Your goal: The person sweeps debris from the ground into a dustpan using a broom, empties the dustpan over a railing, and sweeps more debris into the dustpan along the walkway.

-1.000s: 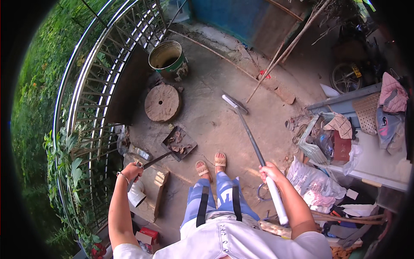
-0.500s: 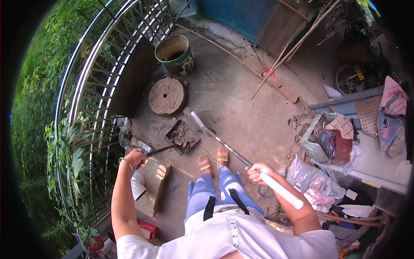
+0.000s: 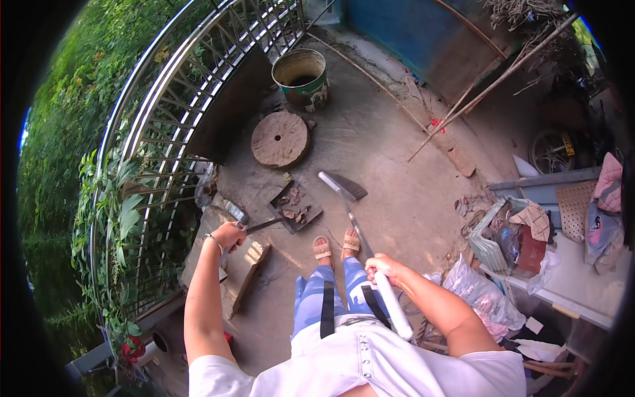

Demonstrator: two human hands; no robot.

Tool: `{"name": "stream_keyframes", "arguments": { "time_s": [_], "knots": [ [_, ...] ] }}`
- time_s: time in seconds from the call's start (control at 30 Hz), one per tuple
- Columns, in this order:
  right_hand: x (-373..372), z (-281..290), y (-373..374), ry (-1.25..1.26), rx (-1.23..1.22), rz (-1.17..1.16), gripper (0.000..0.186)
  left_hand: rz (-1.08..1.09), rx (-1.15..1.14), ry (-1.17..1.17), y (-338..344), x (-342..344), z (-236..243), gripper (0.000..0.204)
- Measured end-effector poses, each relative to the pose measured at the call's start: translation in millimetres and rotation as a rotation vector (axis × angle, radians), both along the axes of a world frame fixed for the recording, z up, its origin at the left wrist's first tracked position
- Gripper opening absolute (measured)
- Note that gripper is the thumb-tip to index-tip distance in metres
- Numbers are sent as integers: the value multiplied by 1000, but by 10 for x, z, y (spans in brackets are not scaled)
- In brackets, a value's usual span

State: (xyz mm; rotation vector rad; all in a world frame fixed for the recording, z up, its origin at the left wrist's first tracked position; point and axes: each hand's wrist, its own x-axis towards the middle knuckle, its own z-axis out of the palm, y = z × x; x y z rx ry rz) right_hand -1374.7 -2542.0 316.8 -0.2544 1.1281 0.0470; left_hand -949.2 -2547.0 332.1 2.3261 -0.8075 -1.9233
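Observation:
My left hand (image 3: 229, 235) is closed around the dark handle of a dustpan (image 3: 312, 215), which rests on the concrete floor ahead of my feet. Dry brown leaves (image 3: 291, 199) lie in the pan. A broom (image 3: 393, 304) with a white grip and metal shaft slants across my front, my right hand (image 3: 385, 267) wrapped round it just beyond the grip. Its dark bristle head (image 3: 350, 186) is right of the pan, apart from it, and appears to be at or near the floor.
A round stone with a centre hole (image 3: 278, 139) lies beyond the pan, with a green bucket (image 3: 299, 78) behind it. Metal railing (image 3: 142, 126) and plants line the left. Sticks (image 3: 463, 112) lean at far right. A cluttered table (image 3: 569, 278) and plastic bags (image 3: 473, 284) stand right.
The broom's head has swung right, away from the dustpan, and its grip end has come in toward my body. Both hands keep their holds. The whole view has shifted somewhat.

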Motion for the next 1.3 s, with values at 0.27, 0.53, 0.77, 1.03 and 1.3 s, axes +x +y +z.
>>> {"name": "stream_keyframes", "arguments": {
  "time_s": [0.27,0.53,0.77,1.03,1.3],
  "knots": [
    [-354,564,-149,-155,119,-18,11,213,-19,49,618,-76,-16,6],
    [301,55,-607,69,-571,705,29,481,19,83,1398,-526,185,5],
    [499,-339,-365,217,-554,889,13,561,3,91,1576,-739,195,6],
    [-86,662,-689,3,-317,815,8,547,1,149,1646,-490,118,5],
    [842,-191,-758,44,-688,960,15,665,40,161,1793,-532,97,6]
  ]
}}
